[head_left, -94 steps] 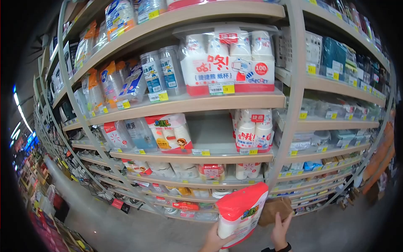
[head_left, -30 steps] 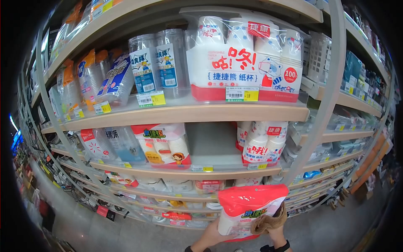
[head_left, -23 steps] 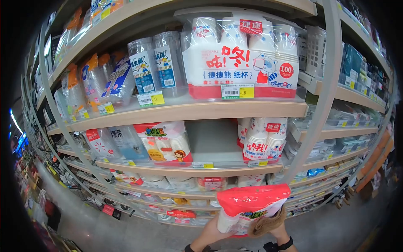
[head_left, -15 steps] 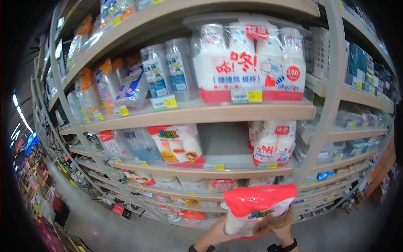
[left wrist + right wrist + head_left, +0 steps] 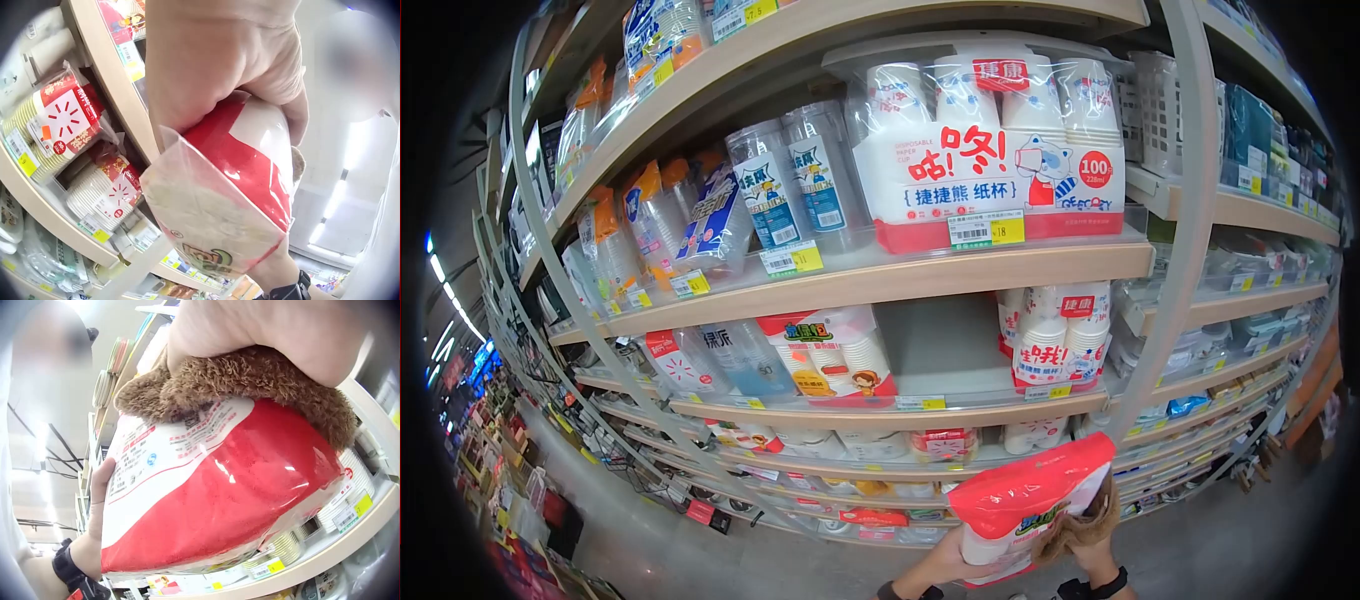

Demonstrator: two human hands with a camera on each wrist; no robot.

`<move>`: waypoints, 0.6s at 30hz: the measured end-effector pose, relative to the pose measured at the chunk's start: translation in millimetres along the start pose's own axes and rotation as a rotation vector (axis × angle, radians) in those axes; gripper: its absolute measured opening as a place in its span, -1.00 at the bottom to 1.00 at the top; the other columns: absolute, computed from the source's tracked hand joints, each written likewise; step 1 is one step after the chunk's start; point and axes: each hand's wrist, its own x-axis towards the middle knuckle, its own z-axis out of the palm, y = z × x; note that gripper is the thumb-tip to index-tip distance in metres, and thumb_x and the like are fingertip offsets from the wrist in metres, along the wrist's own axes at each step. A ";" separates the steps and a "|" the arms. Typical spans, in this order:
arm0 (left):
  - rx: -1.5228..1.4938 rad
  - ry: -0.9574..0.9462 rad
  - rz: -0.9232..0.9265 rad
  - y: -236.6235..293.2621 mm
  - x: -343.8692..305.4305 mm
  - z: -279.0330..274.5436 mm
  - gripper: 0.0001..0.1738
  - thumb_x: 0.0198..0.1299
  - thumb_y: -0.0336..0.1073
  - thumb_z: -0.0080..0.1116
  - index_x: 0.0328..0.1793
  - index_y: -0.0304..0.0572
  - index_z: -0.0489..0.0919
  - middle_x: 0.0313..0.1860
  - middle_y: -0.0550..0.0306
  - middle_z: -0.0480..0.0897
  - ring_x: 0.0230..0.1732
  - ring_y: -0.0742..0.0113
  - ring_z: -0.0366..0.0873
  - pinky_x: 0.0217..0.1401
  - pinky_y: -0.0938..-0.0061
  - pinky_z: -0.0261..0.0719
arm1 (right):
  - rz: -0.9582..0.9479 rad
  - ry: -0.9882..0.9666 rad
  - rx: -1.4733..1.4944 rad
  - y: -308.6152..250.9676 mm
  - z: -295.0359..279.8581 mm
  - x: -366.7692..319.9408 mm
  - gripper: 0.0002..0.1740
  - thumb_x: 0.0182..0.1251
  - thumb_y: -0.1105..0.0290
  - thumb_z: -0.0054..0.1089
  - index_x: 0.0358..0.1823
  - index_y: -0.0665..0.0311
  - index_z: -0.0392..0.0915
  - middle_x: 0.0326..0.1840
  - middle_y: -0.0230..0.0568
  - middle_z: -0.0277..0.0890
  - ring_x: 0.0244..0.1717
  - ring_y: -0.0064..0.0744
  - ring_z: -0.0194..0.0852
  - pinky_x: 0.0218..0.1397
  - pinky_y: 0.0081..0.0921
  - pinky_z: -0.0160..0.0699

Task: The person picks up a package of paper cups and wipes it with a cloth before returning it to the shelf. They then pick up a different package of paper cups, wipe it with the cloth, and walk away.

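In the head view, a red-and-white plastic pack of paper cups (image 5: pixel 1032 490) is held at the lower right, in front of the shelves. My left hand (image 5: pixel 943 562) grips its left side; in the left wrist view that hand (image 5: pixel 234 59) curls over the pack (image 5: pixel 253 165). A brown fluffy cloth (image 5: pixel 1065 537) lies against the pack's right side, held by my right hand (image 5: pixel 1098 560). Close up in the right wrist view, the cloth (image 5: pixel 256 378) spreads over the pack's printed back under my right palm, whose fingertips are hidden.
A large cup pack (image 5: pixel 1000 170) stands on the upper shelf (image 5: pixel 900 280). Below, another cup pack (image 5: pixel 830 355) and a smaller one (image 5: pixel 1062 340) flank a shelf gap. A grey upright post (image 5: pixel 1180 250) rises on the right; an aisle runs left.
My right hand has brought the cloth from beside the pack onto its side. The pack was turned more face-on, then tilted with its right top corner up in the last half second.
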 end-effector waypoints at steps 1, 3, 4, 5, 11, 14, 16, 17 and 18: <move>0.010 0.039 0.018 0.6 1.2 3.1 -0.25 -0.08 -0.35 0.44 0.27 -0.25 0.35 0.19 0.13 0.51 0.17 0.36 0.44 0.26 0.40 0.36 | -0.014 0.035 0.065 -6.6 5.0 4.0 0.05 -0.05 0.52 0.39 0.43 0.38 -0.13 0.35 -0.03 0.15 0.32 -0.21 0.22 0.33 -0.30 0.25; 0.021 0.069 0.040 0.7 2.2 7.8 -0.26 -0.07 -0.35 0.44 0.27 -0.25 0.35 0.15 0.13 0.53 0.14 0.36 0.47 0.22 0.41 0.39 | -0.114 0.012 -0.022 -12.3 9.1 6.7 -0.01 0.05 0.63 0.25 0.46 0.34 -0.19 0.39 -0.01 0.10 0.36 -0.19 0.18 0.34 -0.32 0.24; 0.033 0.102 0.057 1.3 2.5 9.5 -0.27 -0.07 -0.34 0.43 0.26 -0.25 0.35 0.11 0.13 0.56 0.10 0.36 0.50 0.18 0.42 0.42 | -0.058 0.029 -0.006 -8.2 11.1 3.6 0.00 0.07 0.53 0.28 0.47 0.32 -0.20 0.40 0.02 0.09 0.37 -0.18 0.18 0.35 -0.30 0.22; 0.037 0.097 0.060 2.5 3.9 10.7 -0.27 -0.07 -0.34 0.43 0.26 -0.25 0.35 0.11 0.13 0.56 0.10 0.36 0.50 0.18 0.42 0.42 | -0.003 0.048 0.011 -4.2 13.3 1.0 0.01 0.10 0.44 0.31 0.47 0.31 -0.21 0.40 0.06 0.09 0.38 -0.17 0.17 0.37 -0.28 0.20; 0.184 0.287 0.003 -11.7 10.9 11.3 -0.24 -0.14 -0.27 0.49 0.22 -0.27 0.38 0.03 0.08 0.59 0.01 0.38 0.54 0.06 0.43 0.49 | 0.111 -0.106 0.186 -31.1 44.1 7.5 -0.06 0.14 0.44 0.30 0.45 0.37 -0.15 0.44 0.05 0.04 0.43 -0.16 0.07 0.42 -0.26 0.12; 0.079 0.330 0.047 3.2 14.4 18.9 -0.24 -0.18 -0.27 0.51 0.19 -0.27 0.40 0.02 0.05 0.59 0.00 0.35 0.55 0.07 0.42 0.48 | -0.169 -0.057 -0.088 -11.2 57.1 3.2 -0.04 0.11 0.35 0.38 0.43 0.38 -0.08 0.47 0.07 -0.01 0.46 -0.15 0.02 0.45 -0.23 0.05; 0.109 0.367 0.142 28.7 20.9 24.8 -0.35 -0.12 -0.40 0.45 0.17 -0.26 0.45 0.05 0.14 0.60 0.01 0.38 0.56 0.07 0.43 0.50 | -0.117 -0.028 0.070 -22.4 62.8 4.6 -0.08 0.12 0.34 0.37 0.41 0.39 -0.03 0.43 0.07 0.05 0.43 -0.16 0.08 0.42 -0.24 0.10; 0.107 0.371 0.148 16.2 18.0 20.8 -0.35 -0.12 -0.40 0.45 0.17 -0.26 0.45 0.05 0.14 0.60 0.01 0.38 0.56 0.07 0.43 0.50 | -0.064 -0.004 0.232 -29.3 66.1 7.9 -0.12 0.13 0.33 0.36 0.39 0.40 0.01 0.40 0.06 0.11 0.40 -0.16 0.13 0.39 -0.26 0.15; 0.182 0.390 0.146 -7.9 10.5 14.9 -0.22 -0.15 -0.35 0.48 0.26 -0.24 0.36 0.13 0.11 0.53 0.09 0.34 0.50 0.15 0.40 0.45 | -0.067 -0.010 0.231 -26.1 64.1 7.0 -0.12 0.13 0.33 0.36 0.39 0.40 0.01 0.40 0.06 0.11 0.40 -0.16 0.13 0.39 -0.26 0.15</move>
